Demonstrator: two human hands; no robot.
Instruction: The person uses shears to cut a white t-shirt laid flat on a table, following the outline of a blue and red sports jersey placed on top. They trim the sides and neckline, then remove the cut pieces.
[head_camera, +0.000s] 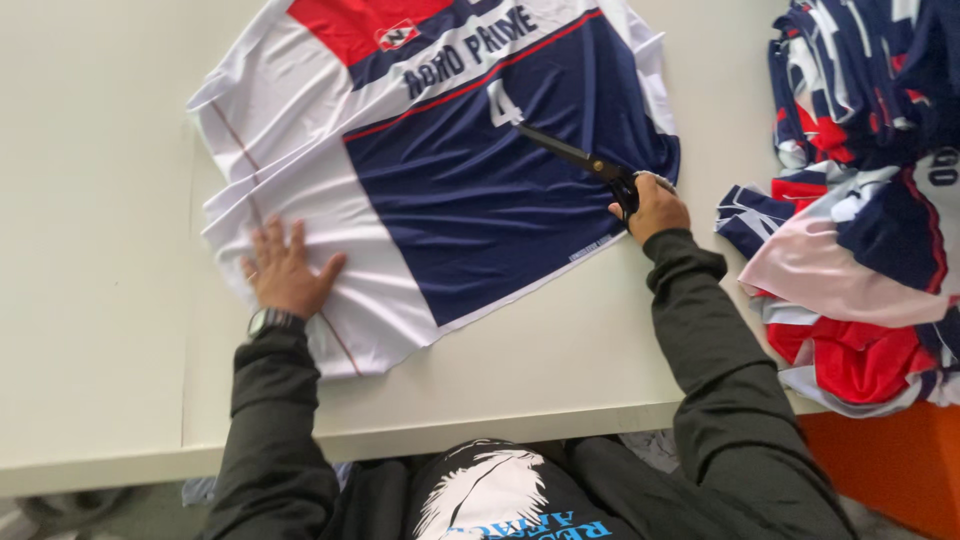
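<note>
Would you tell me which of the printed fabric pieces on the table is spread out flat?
The white, navy and red panel under both hands; the left hand presses it flat, while the other pieces lie crumpled in a heap on the right.

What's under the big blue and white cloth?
Under the printed cloth is the white table, showing all around its edges. The left hand presses flat on the cloth; the right hand holds black scissors over it. Anything beneath its middle stays hidden.
</note>
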